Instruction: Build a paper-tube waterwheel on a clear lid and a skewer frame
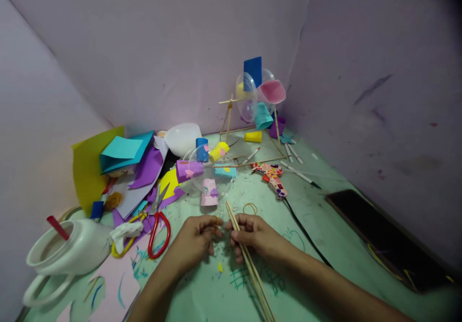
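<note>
My right hand pinches a pair of thin bamboo sticks, which slant from the table's middle toward the near edge. Close to their upper ends, my left hand has its fingers curled, with a small orange rubber band at the fingertips. Another rubber band lies on the table just beyond my right hand. Past my hands stands a clear plastic disc wheel with small paper cups around it, among them a pink cup and a purple cup.
A stick frame bears a second cup wheel at the back. A patterned glue gun trails its black cord to the right. Red-handled scissors, coloured paper and a white jug crowd the left; a phone lies right.
</note>
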Demonstrator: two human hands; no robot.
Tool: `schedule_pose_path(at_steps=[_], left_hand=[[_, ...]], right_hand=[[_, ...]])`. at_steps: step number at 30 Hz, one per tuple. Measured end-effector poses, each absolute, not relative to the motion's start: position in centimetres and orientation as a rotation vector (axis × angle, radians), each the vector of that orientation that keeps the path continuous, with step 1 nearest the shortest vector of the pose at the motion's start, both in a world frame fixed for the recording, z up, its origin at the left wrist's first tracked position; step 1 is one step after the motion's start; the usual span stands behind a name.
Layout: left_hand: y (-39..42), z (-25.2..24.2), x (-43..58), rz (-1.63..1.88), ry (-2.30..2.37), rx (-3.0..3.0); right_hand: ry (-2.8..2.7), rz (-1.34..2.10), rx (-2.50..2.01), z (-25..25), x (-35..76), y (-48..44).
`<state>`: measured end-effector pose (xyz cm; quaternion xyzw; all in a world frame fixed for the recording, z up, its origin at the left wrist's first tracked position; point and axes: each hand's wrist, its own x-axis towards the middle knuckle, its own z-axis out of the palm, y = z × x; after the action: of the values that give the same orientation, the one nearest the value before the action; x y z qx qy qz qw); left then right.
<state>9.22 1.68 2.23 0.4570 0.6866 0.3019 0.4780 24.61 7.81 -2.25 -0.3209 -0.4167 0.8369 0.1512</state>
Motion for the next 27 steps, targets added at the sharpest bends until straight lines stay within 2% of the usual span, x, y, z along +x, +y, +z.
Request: schedule_pose_path(at_steps=[6,13,22,27], left_hand=[[1.6,2.6,11.0,0.709,1.583,1.153],[1.1,2.5,12.1,0.664,1.591,1.197],[1.2,1.9,11.5,0.696,1.930,1.277],[1.4,2.0,11.2,0.801,1.934,1.244]], right_hand=[[-1.328,2.249,-0.959,-2.5,24.7,7.7],[-1.377,2.239,-0.898,-3.1,24.8,7.6],[-1.366,2.173,-1.046,-2.4,24.6,7.8],[-1.393,2.158,-1.078,-2.6,24.6,7.7]])
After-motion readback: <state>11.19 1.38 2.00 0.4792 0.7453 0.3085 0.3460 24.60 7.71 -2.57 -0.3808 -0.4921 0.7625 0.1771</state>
